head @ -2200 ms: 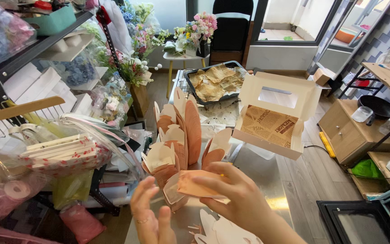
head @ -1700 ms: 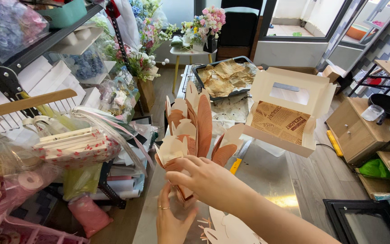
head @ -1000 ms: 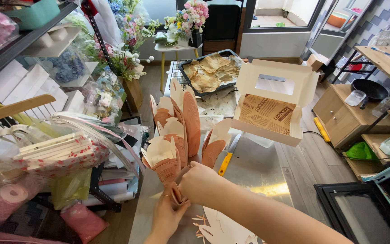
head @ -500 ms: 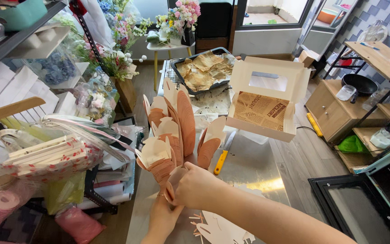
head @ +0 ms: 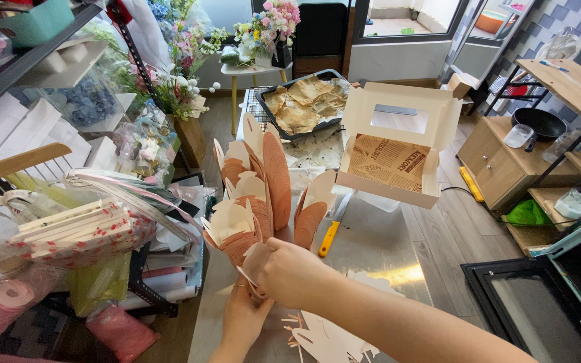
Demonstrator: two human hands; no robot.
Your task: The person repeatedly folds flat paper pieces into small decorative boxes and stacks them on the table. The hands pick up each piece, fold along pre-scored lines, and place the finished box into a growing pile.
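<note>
Both hands, left (head: pixel 242 321) underneath and right (head: pixel 289 272) on top, are clenching the base of a paper fan (head: pixel 258 195) at the table's (head: pixel 371 242) near edge, probably mid-gathering, so next they'd likely need fastening it tight.

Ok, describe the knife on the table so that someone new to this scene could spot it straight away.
Start at the steel table in the middle, then find the open white box lined with printed brown paper. The knife lies just below the box's front left corner, to the right of the cluster of brown and white paper petals. Its bright yellow handle is the only one on the tabletop.
</note>
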